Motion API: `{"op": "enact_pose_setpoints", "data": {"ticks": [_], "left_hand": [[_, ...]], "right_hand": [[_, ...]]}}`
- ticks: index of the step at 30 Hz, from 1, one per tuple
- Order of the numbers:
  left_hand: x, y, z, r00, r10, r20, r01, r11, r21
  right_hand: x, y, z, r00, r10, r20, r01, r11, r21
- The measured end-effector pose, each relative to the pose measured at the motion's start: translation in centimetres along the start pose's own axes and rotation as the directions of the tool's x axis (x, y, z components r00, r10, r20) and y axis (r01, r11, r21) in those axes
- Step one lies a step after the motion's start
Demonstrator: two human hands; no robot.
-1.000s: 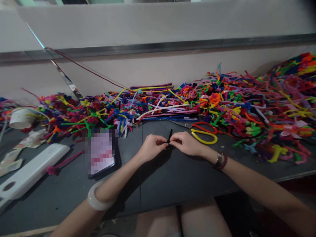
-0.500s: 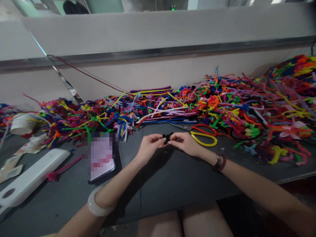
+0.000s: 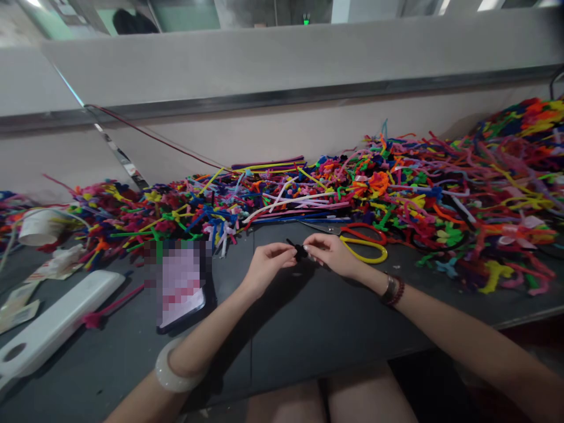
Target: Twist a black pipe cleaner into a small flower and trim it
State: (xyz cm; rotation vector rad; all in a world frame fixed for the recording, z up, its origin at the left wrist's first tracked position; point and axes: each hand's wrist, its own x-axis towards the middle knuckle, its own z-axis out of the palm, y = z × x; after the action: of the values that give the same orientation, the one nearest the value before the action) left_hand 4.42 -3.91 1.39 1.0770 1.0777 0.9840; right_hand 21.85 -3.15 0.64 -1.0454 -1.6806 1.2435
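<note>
A small black fuzzy piece [image 3: 300, 252], like bent pipe cleaner, is held between my two hands above the dark table [image 3: 308, 323]. My left hand [image 3: 268, 263] pinches its left side with thumb and fingers. From the right, my right hand [image 3: 330, 252] pinches the other side, fingertips close to those of the left. A short black end sticks up at the upper left of the piece. Scissors with red and yellow handles [image 3: 370, 256] lie just behind my right hand, partly covered by it.
Behind the hands runs a long heap of colourful pipe cleaners [image 3: 396, 194]. To the left lie a phone [image 3: 183, 294], a white power strip [image 3: 61, 323], a pink stem piece [image 3: 94, 319], a white cup [image 3: 39, 228] and paper scraps [image 3: 17, 305].
The black piece has turned slightly between the fingers, and one thin end now points up to the left. My fingertips have shifted a little on it. The view has tilted slightly.
</note>
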Motion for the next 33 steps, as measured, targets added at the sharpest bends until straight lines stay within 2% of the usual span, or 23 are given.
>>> {"op": "enact_pose_setpoints", "data": {"ticks": [5,15,21,27,33], "left_hand": [[-0.13,0.10,0.11,0.999,-0.020,0.036,0.021,0.999,-0.030],[0.01,0.17,0.12,0.999,0.044,-0.028,-0.044,0.999,0.018],[-0.05,0.22,0.03,0.993,0.115,0.016,-0.116,0.985,0.130],[0.14,0.03,-0.22,0.997,0.070,0.026,-0.072,0.991,0.112],[0.37,-0.41,-0.66,0.991,0.076,0.113,-0.092,0.986,0.141]], "right_hand": [[-0.03,0.01,0.00,1.000,-0.009,0.004,0.009,1.000,-0.011],[-0.03,-0.05,-0.17,0.995,-0.099,-0.024,0.092,0.976,-0.198],[-0.10,-0.12,-0.13,0.993,-0.115,-0.004,0.111,0.964,-0.242],[-0.23,-0.37,-0.10,0.993,-0.111,0.037,0.117,0.956,-0.267],[-0.24,-0.59,-0.30,0.994,-0.069,0.091,0.090,0.963,-0.254]]}}
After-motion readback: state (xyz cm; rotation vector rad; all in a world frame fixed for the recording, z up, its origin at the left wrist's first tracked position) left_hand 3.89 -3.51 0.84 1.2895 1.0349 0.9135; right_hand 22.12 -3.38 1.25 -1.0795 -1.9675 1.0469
